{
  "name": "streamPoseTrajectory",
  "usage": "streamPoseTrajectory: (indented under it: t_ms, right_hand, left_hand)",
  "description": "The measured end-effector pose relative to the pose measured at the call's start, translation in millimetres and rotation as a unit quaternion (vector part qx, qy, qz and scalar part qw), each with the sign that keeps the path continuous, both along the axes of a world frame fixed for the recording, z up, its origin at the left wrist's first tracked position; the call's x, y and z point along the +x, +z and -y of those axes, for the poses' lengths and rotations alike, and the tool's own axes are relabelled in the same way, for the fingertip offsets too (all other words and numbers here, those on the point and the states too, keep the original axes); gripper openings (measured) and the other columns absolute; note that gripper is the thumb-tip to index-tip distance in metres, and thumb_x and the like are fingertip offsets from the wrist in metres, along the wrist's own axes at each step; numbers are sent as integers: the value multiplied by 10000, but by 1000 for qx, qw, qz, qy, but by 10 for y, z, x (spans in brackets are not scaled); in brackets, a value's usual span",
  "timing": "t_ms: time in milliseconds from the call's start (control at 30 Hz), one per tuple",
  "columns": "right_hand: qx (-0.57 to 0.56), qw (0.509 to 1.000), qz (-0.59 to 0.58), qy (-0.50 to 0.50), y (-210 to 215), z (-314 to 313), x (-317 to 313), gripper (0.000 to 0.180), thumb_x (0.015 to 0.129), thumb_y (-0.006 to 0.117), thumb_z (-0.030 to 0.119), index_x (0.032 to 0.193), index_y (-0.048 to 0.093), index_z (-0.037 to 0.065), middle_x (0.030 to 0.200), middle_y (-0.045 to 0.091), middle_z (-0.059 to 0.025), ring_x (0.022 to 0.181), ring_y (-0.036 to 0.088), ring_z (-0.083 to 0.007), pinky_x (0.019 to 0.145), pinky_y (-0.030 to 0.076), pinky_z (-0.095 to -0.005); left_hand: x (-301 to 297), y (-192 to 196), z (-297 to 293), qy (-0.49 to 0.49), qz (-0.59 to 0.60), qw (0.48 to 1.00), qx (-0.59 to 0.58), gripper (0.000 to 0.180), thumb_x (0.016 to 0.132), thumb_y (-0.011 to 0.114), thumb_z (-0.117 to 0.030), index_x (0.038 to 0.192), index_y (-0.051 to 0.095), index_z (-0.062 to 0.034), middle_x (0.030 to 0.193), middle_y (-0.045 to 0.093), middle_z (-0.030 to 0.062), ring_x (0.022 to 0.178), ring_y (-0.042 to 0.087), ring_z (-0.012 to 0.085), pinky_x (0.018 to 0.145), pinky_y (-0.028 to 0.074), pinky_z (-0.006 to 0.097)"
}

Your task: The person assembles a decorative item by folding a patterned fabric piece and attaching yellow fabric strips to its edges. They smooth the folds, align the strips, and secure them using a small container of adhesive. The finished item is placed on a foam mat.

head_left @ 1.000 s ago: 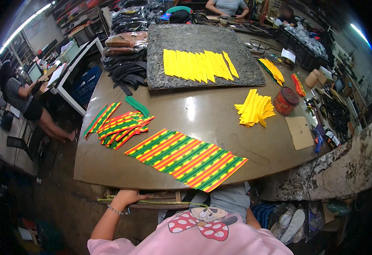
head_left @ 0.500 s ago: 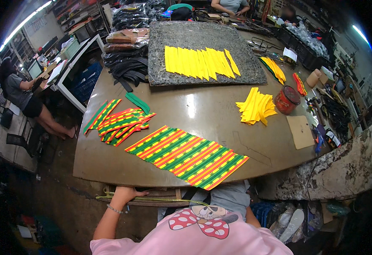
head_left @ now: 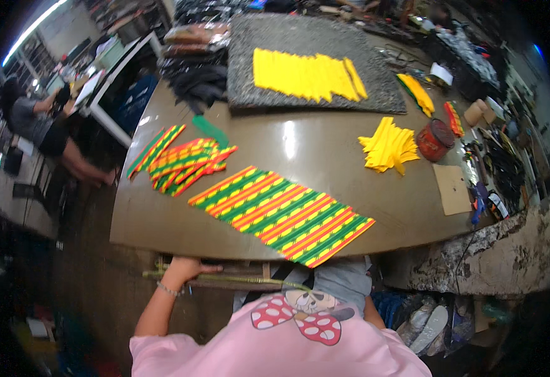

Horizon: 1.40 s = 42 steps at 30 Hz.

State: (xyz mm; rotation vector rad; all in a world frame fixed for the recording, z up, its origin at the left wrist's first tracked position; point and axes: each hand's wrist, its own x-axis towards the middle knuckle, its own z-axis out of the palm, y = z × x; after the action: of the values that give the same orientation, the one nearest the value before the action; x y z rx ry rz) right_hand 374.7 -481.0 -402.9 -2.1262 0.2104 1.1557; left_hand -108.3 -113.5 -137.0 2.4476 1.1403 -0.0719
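Note:
My left hand point(head_left: 184, 269) reaches under the front edge of the brown table point(head_left: 313, 147) and closes around a thin greenish stick point(head_left: 237, 279) lying on a shelf below. My right hand is not visible, hidden under my pink shirt. On the table just above lies a row of green, red and yellow striped strips point(head_left: 281, 213) laid side by side. A looser heap of the same striped strips point(head_left: 181, 160) sits to its left.
A grey mat point(head_left: 375, 94) with yellow strips point(head_left: 309, 75) lies at the back. A pile of yellow pieces point(head_left: 389, 147), a red tin point(head_left: 433, 139) and a cardboard square point(head_left: 452, 188) are at right. Another person point(head_left: 36, 122) sits at far left.
The view has shifted slightly; my left hand stays on the stick under the table edge. The strips on the table have not moved.

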Motion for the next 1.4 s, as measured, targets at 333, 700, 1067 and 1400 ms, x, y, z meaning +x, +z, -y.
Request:
streamPoseTrajectory:
  t_ms: [333, 700, 1067, 1400]
  right_hand:
    - [-12, 999, 23, 40, 63, 47, 46, 478, 1017, 532, 472, 1018, 668, 14, 829, 703, -136, 645, 687, -276, 554, 582, -396]
    - [-7, 998, 21, 53, 101, 33, 15, 458, 1016, 542, 460, 1016, 672, 21, 833, 702, -134, 642, 684, -269, 560, 586, -399]
    - [-13, 998, 21, 59, 122, 80, 43, 438, 1016, 551, 448, 1014, 676, 27, 836, 701, -131, 639, 680, -263, 565, 589, -402]
    - [-15, 998, 20, 65, 106, 76, 139, 420, 1016, 560, 437, 1013, 680, 34, 839, 700, -129, 636, 678, -257, 571, 593, -404]
  left_hand:
    - [-20, 651, 974, 40, 100, 993, -38, 428, 963, 647, -348, 1266, 640, -45, 1280, 556, 193, 1239, 520, 371, 1187, 306, 527]
    - [57, 354, 1262, 80, 129, 984, 98, 409, 891, 723, -342, 1187, 640, -72, 1134, 590, 125, 1119, 539, 332, 1025, 414, 471]
    - [117, -219, 1903, 98, 248, 933, 240, 266, 860, 759, -222, 1023, 619, -66, 1078, 562, 133, 1033, 545, 324, 917, 419, 490]
    - [333, -557, 1817, 227, 268, 934, 70, 370, 865, 755, -214, 1029, 501, -1, 1027, 467, 197, 977, 492, 370, 866, 431, 443]
